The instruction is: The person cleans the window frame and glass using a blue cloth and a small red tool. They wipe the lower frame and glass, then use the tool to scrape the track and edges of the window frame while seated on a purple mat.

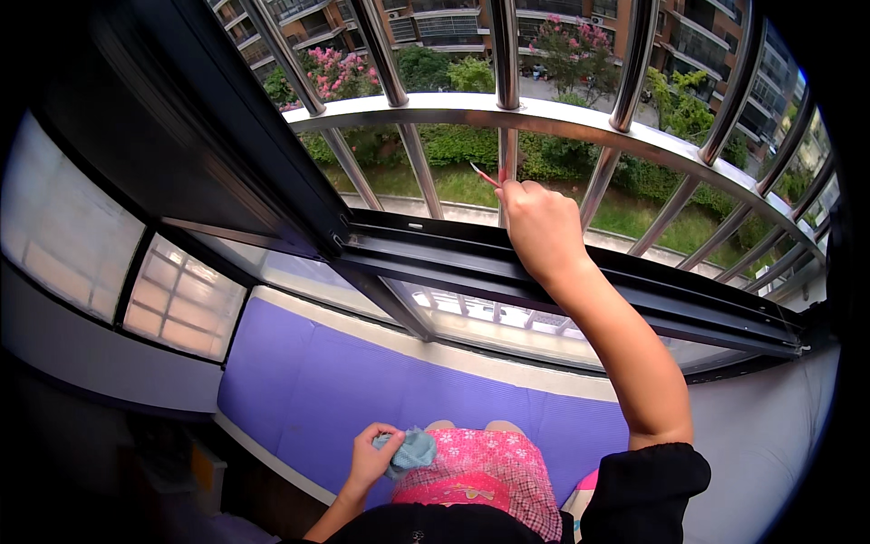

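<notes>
My right hand reaches out over the black window track, closed around a slim red-handled tool. Its pale, narrow tip points up and left, in front of the metal bars; I cannot make out its exact kind. One upright steel bar stands right by those fingers. Low in the view, beside my lap, my left hand grips a crumpled blue-grey cloth. A pink patterned apron covers my lap.
A curved steel rail with several bars forms a guard outside the window. Greenery and buildings lie far below and beyond. A dark sash frame stands at left. Purple matting covers the ledge under me; frosted panes are farther left.
</notes>
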`<state>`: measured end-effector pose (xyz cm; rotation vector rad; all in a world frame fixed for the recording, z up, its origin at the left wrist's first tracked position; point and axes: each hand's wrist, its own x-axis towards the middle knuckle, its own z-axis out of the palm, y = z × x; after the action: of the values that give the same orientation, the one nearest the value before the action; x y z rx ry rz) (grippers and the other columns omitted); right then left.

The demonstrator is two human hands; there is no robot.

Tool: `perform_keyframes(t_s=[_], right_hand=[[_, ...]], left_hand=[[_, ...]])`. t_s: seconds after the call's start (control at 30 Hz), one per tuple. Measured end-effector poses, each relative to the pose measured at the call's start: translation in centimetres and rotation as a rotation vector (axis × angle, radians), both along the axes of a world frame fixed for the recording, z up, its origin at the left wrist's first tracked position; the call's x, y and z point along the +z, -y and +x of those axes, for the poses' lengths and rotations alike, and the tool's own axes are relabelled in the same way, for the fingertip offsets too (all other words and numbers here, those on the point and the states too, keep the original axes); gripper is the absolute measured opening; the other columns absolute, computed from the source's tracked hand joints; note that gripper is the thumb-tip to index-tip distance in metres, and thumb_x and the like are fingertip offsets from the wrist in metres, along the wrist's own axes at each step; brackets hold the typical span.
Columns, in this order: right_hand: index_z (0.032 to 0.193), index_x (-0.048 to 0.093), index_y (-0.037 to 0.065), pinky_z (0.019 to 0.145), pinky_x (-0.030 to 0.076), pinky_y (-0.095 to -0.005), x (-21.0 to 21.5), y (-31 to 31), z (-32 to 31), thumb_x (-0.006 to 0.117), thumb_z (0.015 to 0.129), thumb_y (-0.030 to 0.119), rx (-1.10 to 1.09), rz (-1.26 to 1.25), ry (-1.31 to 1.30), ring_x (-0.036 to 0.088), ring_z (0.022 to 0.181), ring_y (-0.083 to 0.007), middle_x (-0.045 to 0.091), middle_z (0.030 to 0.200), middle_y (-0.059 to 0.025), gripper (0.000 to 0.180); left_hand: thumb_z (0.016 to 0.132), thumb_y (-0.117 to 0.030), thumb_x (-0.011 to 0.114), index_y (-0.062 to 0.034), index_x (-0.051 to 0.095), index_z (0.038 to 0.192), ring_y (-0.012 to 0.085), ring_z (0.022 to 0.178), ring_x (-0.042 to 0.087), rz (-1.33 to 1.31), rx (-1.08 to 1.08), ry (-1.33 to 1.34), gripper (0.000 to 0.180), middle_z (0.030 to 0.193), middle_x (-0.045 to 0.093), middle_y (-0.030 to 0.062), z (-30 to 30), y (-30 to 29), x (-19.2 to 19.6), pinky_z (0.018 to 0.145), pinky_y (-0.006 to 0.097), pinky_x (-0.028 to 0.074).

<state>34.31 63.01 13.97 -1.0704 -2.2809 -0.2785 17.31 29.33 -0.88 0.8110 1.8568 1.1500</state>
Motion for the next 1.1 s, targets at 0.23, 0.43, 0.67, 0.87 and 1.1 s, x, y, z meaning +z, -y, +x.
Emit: perform_keyframes(t_s=[0.23, 0.43, 0.67, 0.87, 1.1], right_hand=[[0.081, 0.058, 0.003, 0.060, 0.050, -0.0372, 0.2, 3.6, 0.9, 0.058, 0.085, 0.016, 0.264, -0.135, -0.387, 0.059, 0.067, -0.0286, 0.053, 0.074, -0.0129, 0.014], [0.079, 0.060, 0.001, 0.064, 0.051, -0.0355, -1.2, 4.1, 0.7, 0.058, 0.083, 0.011, 0.378, -0.155, -0.519, 0.060, 0.071, -0.0277, 0.054, 0.078, -0.0141, 0.011], [0.066, 0.059, 0.001, 0.069, 0.050, -0.0320, -0.8, 4.3, -1.0, 0.059, 0.063, 0.004, 0.494, -0.098, -0.550, 0.060, 0.073, -0.0249, 0.055, 0.074, -0.0139, 0.004], [0.065, 0.063, 0.002, 0.062, 0.051, -0.0313, -0.8, 3.9, -3.7, 0.063, 0.061, 0.005, 0.545, -0.174, -0.501, 0.062, 0.072, -0.0241, 0.057, 0.077, -0.0148, 0.005], [0.072, 0.067, 0.002, 0.065, 0.052, -0.0314, -0.1, 3.5, -6.3, 0.067, 0.062, 0.006, 0.538, -0.329, -0.283, 0.063, 0.078, -0.0251, 0.059, 0.085, -0.0167, 0.010]], left_hand=[[0.080, -0.008, 0.069, -0.0008, 0.062, 0.082, 0.0064, 0.075, 0.053, -0.088, -0.062, -0.035, 0.010, 0.079, 0.059, 0.0006, 0.3, 0.5, -0.1, 0.068, 0.022, 0.043], [0.080, -0.008, 0.069, -0.0017, 0.062, 0.081, 0.0064, 0.075, 0.053, -0.186, -0.165, -0.096, 0.010, 0.080, 0.059, 0.0005, 0.7, -0.8, 0.0, 0.068, 0.022, 0.043], [0.080, -0.014, 0.070, -0.0027, 0.063, 0.083, 0.0057, 0.073, 0.054, -0.258, -0.228, -0.099, 0.013, 0.077, 0.061, 0.0001, 2.0, -3.2, 1.4, 0.066, 0.022, 0.045], [0.081, -0.014, 0.069, -0.0031, 0.063, 0.082, 0.0051, 0.072, 0.053, -0.281, -0.266, -0.087, 0.013, 0.076, 0.060, -0.0003, 3.0, -4.4, 2.2, 0.065, 0.022, 0.044], [0.081, -0.014, 0.069, -0.0031, 0.062, 0.083, 0.0052, 0.072, 0.054, -0.267, -0.258, -0.054, 0.013, 0.077, 0.060, -0.0002, 3.4, -3.3, 2.2, 0.066, 0.022, 0.044]])
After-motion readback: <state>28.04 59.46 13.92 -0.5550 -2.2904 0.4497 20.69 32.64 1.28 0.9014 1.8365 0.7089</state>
